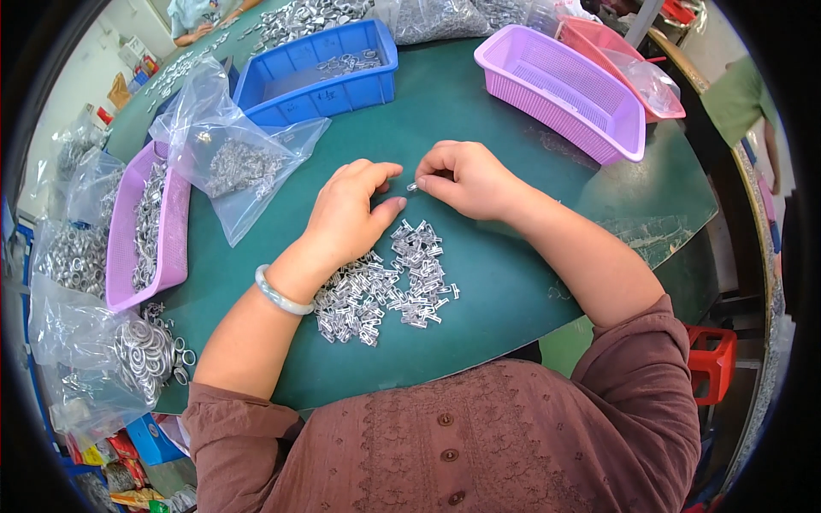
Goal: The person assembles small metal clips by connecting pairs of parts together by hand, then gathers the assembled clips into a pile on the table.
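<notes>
My right hand [469, 178] pinches a small silver metal piece [412, 186] between thumb and fingertips, just above the green tabletop. Facing it, my left hand [349, 209] has its thumb and forefinger apart, with nothing visible between them. A loose pile of small silver metal pieces [419, 274] lies on the table below my hands. Part of that pile spreads beneath my left wrist, which wears a pale bangle [280, 292]. The exact shape of the pinched piece is too small to make out.
A clear bag of small metal parts [244, 167] lies left, beside a purple basket of parts [177, 248] and a bag of metal rings [145, 350]. Farther back stand a blue bin [321, 104] and a purple basket [556, 107]. Another person's hand [201, 31] shows far left.
</notes>
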`<move>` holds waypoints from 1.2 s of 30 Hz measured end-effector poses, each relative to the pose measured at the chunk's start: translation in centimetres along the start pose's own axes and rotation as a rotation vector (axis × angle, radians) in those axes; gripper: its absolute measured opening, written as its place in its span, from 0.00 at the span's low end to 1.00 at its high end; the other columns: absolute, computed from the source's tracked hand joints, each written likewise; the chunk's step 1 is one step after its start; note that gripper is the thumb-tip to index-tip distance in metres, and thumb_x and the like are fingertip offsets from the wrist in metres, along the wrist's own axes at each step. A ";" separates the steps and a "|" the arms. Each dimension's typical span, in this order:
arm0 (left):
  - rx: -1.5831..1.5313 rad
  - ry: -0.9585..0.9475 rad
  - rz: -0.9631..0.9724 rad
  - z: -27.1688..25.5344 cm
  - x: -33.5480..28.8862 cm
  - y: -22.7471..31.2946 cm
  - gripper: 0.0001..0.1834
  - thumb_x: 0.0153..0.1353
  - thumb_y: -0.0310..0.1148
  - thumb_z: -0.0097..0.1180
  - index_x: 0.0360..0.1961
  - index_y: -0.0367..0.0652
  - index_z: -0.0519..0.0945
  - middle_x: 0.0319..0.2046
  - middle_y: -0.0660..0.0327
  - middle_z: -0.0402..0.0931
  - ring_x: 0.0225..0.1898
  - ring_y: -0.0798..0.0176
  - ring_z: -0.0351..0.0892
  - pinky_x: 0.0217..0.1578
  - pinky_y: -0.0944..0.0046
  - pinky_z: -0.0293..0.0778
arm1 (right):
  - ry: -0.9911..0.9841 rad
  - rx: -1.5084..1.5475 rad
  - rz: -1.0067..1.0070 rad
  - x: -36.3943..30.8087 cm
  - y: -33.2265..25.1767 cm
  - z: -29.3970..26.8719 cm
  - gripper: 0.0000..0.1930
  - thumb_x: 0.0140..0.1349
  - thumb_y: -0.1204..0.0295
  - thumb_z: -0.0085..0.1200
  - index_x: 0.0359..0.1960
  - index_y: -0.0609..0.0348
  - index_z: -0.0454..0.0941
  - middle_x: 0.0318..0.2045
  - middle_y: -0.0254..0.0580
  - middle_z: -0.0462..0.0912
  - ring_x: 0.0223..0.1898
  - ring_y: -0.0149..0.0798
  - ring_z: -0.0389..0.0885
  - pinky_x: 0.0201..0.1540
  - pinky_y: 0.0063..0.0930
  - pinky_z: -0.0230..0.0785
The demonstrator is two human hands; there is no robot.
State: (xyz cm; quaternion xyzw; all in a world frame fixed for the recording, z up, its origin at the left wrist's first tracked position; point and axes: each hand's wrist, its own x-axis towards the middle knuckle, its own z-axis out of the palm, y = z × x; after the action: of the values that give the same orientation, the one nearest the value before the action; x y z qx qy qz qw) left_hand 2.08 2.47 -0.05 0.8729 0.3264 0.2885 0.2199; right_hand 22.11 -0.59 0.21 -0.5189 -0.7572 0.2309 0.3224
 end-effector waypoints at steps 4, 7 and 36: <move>-0.073 0.002 0.008 0.2 0.1 -0.2 0.12 0.49 0.25 0.63 0.37 0.39 0.79 0.30 0.58 0.74 0.33 0.61 0.75 0.33 0.65 0.72 | -0.063 0.176 0.047 0.0 -0.6 0.0 0.08 0.55 0.69 0.55 0.31 0.62 0.80 0.29 0.47 0.80 0.31 0.42 0.79 0.36 0.32 0.71; -0.111 0.001 0.029 0.2 0.2 -0.5 0.09 0.48 0.28 0.63 0.32 0.41 0.80 0.29 0.59 0.74 0.35 0.55 0.74 0.36 0.59 0.71 | -0.057 0.218 0.068 0.0 -1.1 0.0 0.08 0.56 0.70 0.55 0.30 0.63 0.79 0.28 0.46 0.80 0.29 0.38 0.79 0.36 0.30 0.70; -0.480 0.025 -0.105 -0.6 -0.5 0.5 0.05 0.56 0.28 0.61 0.28 0.37 0.79 0.27 0.66 0.73 0.28 0.74 0.67 0.30 0.73 0.64 | 0.004 0.368 -0.058 -0.7 -2.0 -0.6 0.03 0.56 0.76 0.57 0.31 0.62 0.77 0.29 0.34 0.76 0.31 0.26 0.74 0.35 0.21 0.68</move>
State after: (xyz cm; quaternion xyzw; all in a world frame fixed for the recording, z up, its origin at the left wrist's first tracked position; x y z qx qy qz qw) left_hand 1.57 1.95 0.51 0.7739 0.2962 0.3565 0.4315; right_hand 21.50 -1.96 1.82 -0.4296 -0.7163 0.3551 0.4199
